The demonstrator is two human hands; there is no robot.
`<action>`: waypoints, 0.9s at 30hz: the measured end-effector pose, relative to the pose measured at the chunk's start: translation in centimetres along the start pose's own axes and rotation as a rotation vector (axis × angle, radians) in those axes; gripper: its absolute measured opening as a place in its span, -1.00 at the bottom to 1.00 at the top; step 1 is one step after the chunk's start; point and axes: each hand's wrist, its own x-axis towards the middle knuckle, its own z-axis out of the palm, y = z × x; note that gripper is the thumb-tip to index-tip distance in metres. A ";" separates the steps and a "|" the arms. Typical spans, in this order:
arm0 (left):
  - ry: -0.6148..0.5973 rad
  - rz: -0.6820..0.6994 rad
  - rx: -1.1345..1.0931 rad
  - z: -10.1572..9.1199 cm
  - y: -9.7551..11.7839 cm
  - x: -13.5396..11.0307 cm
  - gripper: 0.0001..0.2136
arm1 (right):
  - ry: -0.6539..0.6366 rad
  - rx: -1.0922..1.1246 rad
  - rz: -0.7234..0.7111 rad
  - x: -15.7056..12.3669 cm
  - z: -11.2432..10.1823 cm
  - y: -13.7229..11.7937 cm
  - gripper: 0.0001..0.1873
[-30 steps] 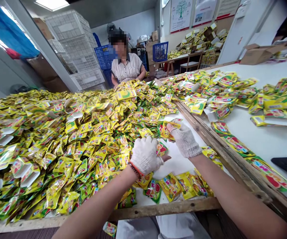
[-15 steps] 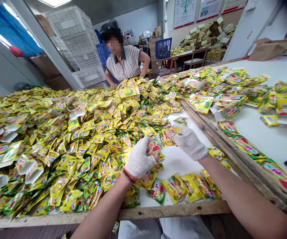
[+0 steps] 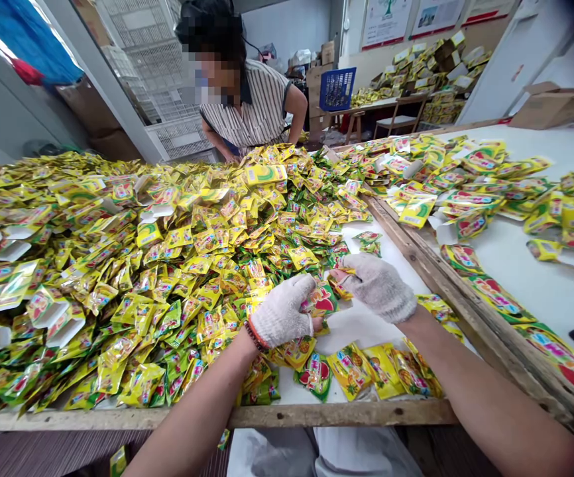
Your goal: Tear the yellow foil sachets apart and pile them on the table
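Observation:
My left hand (image 3: 284, 311), in a white knitted fingerless glove, is closed on a green pack with a watermelon print (image 3: 323, 299); whether it is a small carton or a sachet I cannot tell. Just right of it, my right hand (image 3: 379, 286), gloved the same way, pinches a small yellow sachet (image 3: 337, 286), mostly hidden by the fingers and turned toward the watermelon pack. Below the hands a row of pineapple-print sachets (image 3: 350, 372) lies on the white tabletop (image 3: 349, 324), with a watermelon sachet (image 3: 313, 376) at its left end.
A large heap of sachets (image 3: 168, 265) fills the left, with opened cartons (image 3: 51, 315) on it. A wooden divider (image 3: 416, 255) runs along the right, beyond which flat watermelon cartons (image 3: 500, 298) lie. Across the heap a person (image 3: 252, 106) leans over the table.
My right hand has turned, bringing its sachet close to the pack in my left hand, which has shifted slightly right. The person opposite has leaned further forward.

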 end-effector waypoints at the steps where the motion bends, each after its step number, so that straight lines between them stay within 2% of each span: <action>1: 0.039 -0.028 -0.013 0.2 0.2 -0.1 -0.66 | 0.012 -0.047 -0.007 -0.1 0.1 -0.3 -0.70; 3: 0.135 -0.093 -0.023 0.8 0.5 -0.3 -0.64 | 0.031 -0.143 -0.020 -0.4 0.5 -0.7 -0.67; 6: 0.208 -0.131 0.030 0.9 0.4 -0.4 -0.56 | -0.019 0.008 -0.032 -0.8 0.7 -0.5 -0.71; 8: 0.209 -0.114 0.121 0.6 -0.1 -0.4 -0.49 | -0.125 0.138 -0.056 -0.7 0.7 0.3 -0.77; 10: 0.179 -0.078 0.221 0.2 -0.4 -0.5 -0.44 | -0.204 0.166 -0.071 -0.6 0.6 1.1 -0.82; 13: 0.099 -0.007 0.302 0.0 -0.5 -0.5 -0.41 | -0.253 0.168 -0.080 -0.4 0.5 1.0 -0.86; 15: 0.088 0.004 0.298 0.0 -0.4 -0.4 -0.41 | -0.243 0.265 -0.011 -0.3 0.4 0.4 -0.88; 18: 0.168 -0.059 0.252 -0.2 -0.4 -0.4 -0.40 | -0.177 0.471 0.209 -0.1 -0.2 -0.7 -0.84; 20: 0.214 -0.095 0.227 -0.4 -0.5 -0.5 -0.38 | -0.184 0.521 0.319 -0.3 -0.6 -1.4 -0.82; 22: 0.208 -0.089 0.214 -0.4 -0.6 -0.6 -0.37 | -0.318 0.565 0.359 -0.7 -0.7 -2.1 -0.82; 25: 0.157 -0.047 0.222 -0.1 -0.6 -0.7 -0.37 | -0.649 0.736 0.339 -1.5 -0.4 -2.9 -0.72; 27: 0.133 -0.024 0.204 0.1 -0.7 -0.6 -0.38 | -0.752 0.797 0.331 -1.7 -0.2 -3.0 -0.72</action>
